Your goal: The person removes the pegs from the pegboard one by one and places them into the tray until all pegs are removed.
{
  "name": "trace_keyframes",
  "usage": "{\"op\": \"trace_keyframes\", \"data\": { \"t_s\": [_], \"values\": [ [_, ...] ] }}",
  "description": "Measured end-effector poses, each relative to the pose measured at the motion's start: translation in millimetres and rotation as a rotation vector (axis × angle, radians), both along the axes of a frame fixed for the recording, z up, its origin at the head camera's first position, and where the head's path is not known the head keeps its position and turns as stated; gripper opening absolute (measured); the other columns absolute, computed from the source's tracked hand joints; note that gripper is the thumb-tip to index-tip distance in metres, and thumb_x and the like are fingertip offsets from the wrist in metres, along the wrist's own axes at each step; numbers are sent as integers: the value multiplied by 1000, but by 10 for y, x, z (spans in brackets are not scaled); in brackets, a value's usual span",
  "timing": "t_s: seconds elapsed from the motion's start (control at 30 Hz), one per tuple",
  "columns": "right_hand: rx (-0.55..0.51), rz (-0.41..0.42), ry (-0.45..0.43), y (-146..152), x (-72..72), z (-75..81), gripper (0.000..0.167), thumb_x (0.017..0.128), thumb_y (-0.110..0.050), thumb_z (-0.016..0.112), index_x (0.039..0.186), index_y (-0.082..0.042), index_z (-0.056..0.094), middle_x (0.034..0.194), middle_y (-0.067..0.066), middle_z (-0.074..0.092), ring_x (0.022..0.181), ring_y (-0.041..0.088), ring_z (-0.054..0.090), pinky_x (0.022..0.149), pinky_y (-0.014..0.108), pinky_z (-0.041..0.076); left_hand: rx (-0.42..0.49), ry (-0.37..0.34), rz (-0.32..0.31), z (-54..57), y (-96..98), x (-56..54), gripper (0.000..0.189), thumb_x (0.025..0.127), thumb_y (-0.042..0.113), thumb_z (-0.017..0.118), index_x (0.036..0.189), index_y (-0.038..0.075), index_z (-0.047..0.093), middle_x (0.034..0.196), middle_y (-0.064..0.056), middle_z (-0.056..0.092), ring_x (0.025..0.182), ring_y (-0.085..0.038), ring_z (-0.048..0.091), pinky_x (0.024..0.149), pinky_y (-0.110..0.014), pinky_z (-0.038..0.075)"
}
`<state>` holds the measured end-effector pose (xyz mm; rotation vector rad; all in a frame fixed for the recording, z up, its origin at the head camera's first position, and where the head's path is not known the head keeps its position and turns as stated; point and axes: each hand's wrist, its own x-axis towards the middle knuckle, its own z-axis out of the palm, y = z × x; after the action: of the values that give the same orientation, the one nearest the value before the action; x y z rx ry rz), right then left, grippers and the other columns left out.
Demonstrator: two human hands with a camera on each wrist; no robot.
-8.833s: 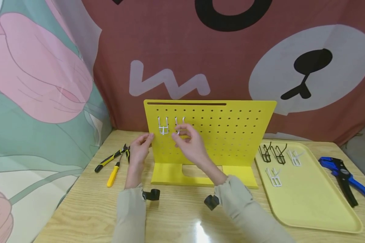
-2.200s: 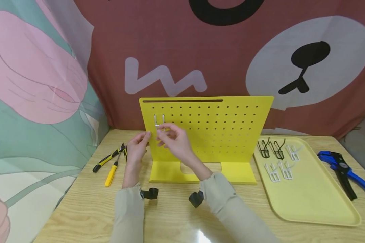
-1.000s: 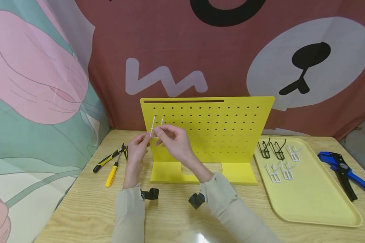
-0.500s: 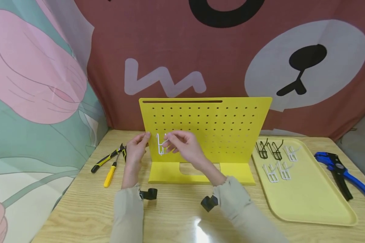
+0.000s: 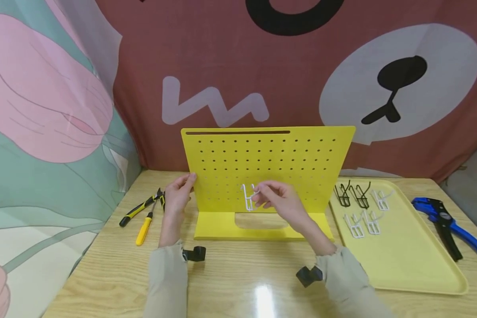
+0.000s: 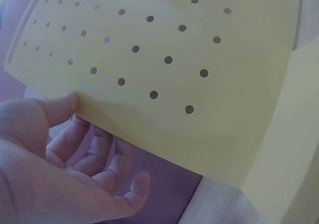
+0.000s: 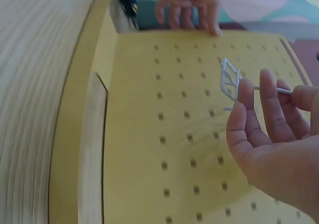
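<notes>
A yellow pegboard (image 5: 262, 154) stands upright on the wooden table, with no hook hanging on it. My left hand (image 5: 177, 194) pinches its left edge; in the left wrist view the thumb (image 6: 64, 107) lies on the front face and the fingers reach behind. My right hand (image 5: 282, 201) holds a white wire pegboard hook (image 5: 248, 198) by its prong, in front of the board's lower middle. In the right wrist view the hook's wire frame (image 7: 229, 79) juts out past the fingers, apart from the board.
At the right a yellow tray (image 5: 413, 260) holds white hooks (image 5: 354, 227) and two black hooks (image 5: 359, 196). Blue-handled pliers (image 5: 441, 221) lie beyond it. Yellow-black pliers (image 5: 141, 210) and a yellow-handled screwdriver (image 5: 144, 229) lie left of the board.
Two white hooks have come off the board; one now lies in the tray. My right hand has lifted the other off and carried it down and right. My left hand stays at the edge.
</notes>
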<state>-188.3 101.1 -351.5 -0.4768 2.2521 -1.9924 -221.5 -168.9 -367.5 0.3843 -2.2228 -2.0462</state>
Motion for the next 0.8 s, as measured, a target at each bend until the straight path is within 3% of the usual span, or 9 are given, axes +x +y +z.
{"op": "trace_keyframes", "data": {
  "t_s": [0.2,0.37,0.6,0.8],
  "values": [
    [32,-60,20,405,45,9,34,102,-24,50,109,8,59,92,14,69,82,20,67,75,33,54,4,-5,9,-1,8,0,48,94,43,58,127,8,60,125,-9,55,110,-24,52,90,-39,37],
    [42,-109,59,749,92,-25,35,102,-25,50,107,9,60,87,4,70,80,16,67,73,30,54,3,0,7,3,15,3,47,95,41,58,127,7,60,125,-10,55,109,-24,52,92,-41,37],
    [-104,-149,105,1270,185,-53,25,100,-17,51,103,4,64,85,2,71,79,12,67,71,25,54,-1,-10,13,6,19,-3,46,95,41,59,127,8,60,126,-10,57,109,-23,53,93,-43,39],
    [-188,-201,103,1725,230,30,19,100,-15,51,104,-5,67,85,0,72,79,9,69,69,20,53,12,-3,9,2,9,0,46,95,40,59,127,8,60,126,-10,56,110,-24,52,94,-43,37]
  ]
}}
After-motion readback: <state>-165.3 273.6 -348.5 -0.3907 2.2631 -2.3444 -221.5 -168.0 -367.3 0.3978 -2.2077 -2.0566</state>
